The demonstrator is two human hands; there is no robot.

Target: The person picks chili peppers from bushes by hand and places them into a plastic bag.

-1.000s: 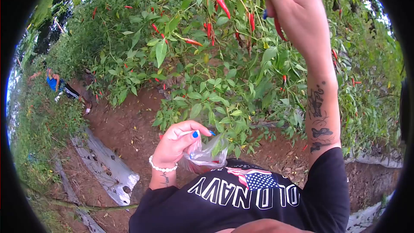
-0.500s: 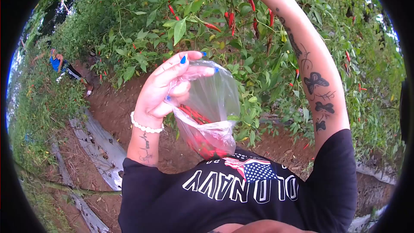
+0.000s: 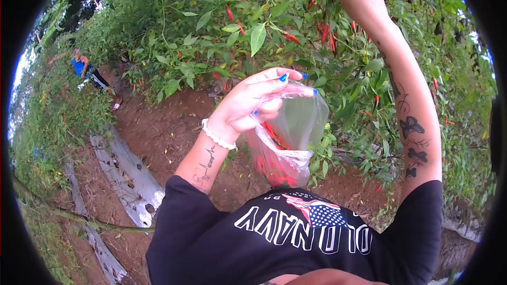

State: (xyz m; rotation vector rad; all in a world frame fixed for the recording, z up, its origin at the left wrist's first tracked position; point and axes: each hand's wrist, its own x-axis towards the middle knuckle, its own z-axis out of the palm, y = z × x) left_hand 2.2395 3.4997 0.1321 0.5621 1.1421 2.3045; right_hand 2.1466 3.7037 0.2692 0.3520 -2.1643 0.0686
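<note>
My left hand is closed on the rim of a clear plastic bag, holding its mouth partly open in front of my chest. Red chili peppers lie in the bottom of the bag. At the top of the view my right hand reaches up into the chili plants with its fingers pinched together. What sits between those fingertips is too small to make out. Ripe chilies hang just below that hand, and another red chili hangs left of them.
Dense pepper foliage fills the far side and the right. Brown soil runs along the row, with grey plastic mulch sheets at the left. A thin branch crosses the lower left. Another person in a blue top stands among plants farther off.
Both hands and the bag now appear farther right in view, as the plants also shift right. My right hand appears slightly lower. The left hand keeps its hold on the bag.
</note>
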